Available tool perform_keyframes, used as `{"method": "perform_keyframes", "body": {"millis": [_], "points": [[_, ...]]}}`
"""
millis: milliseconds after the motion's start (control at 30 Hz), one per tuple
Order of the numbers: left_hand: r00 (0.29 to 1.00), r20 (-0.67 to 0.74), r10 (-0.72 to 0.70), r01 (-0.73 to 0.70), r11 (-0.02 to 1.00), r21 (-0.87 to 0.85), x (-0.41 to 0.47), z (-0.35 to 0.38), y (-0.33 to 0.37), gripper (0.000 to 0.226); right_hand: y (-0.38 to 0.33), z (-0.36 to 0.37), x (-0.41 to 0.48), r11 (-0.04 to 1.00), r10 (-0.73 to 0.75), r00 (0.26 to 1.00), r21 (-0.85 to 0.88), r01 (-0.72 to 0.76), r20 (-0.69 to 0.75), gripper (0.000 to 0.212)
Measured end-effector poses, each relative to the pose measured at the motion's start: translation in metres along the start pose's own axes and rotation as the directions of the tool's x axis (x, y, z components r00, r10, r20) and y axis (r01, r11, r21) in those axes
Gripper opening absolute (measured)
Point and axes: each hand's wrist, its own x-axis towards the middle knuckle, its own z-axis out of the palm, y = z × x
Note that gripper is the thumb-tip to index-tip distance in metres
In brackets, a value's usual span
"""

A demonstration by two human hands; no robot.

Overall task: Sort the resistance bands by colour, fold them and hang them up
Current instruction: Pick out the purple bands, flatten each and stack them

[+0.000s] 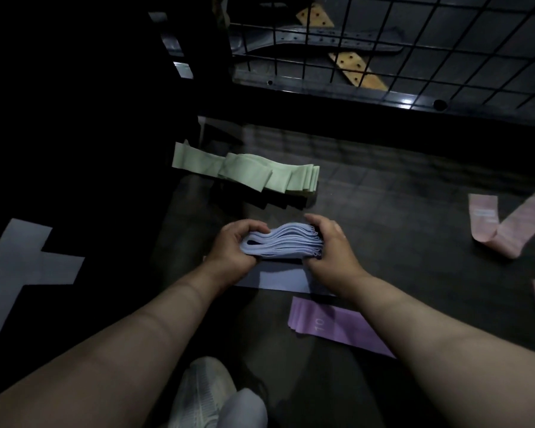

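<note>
Dark floor (383, 211) carries everything. A black wire grid (414, 41) stands along its far edge, w/ yellowish drilled slats (355, 69) behind the mesh.

At the left edge, on a much darker patch, pale blue-grey bands (13, 267) lie flat and crossed over each other, well apart from the hands.

Green bands (244, 174) sit toward the far side, left of centre: a folded pile fanned out sideways, layers stepped at its right end, one strip trailing off to the left.

Pink bands (507, 223) lie loose at the right edge, one bent into a V, more cut off by the frame lower down.

Purple band (331, 322), printed "10", lies flat toward the near edge, partly under the right forearm.

A pale shoe (201, 393) shows at the near edge, centre.

Blue stack (281, 245): many folded bands, layers edge-on, held btwn both hands approx mid-floor, just above a flat blue band (278, 279). Can't tell if the stack touches it.

Left hand (232, 245): fingers curled over the stack's left end, gripping it. Right hand (331, 245): thumb on the far side, fingers on the near side, clamping the right end where the folds bunch. Both are narrowed tight on the stack and squeeze it from either end.
</note>
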Motion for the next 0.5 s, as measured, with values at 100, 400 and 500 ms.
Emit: {"method": "perform_keyframes", "body": {"millis": [100,400,500], "points": [[0.998,-0.050,-0.032,0.041,0.981,0.189,0.004,0.003,-0.007,0.053,-0.002,0.003,0.000,1.000,0.013,0.999,-0.023,-0.012,0.053,0.070],[0.995,0.013,-0.101,0.093,0.952,0.290,-0.005,0.004,-0.001,0.095,-0.002,-0.002,0.003,0.998,-0.021,0.989,-0.059,0.030,0.147,0.089],[0.994,-0.033,0.108,-0.090,0.933,0.350,-0.017,0.001,-0.010,0.070,0.000,-0.003,0.001,0.994,-0.009,0.989,-0.105,0.025,0.145,0.084]]}}
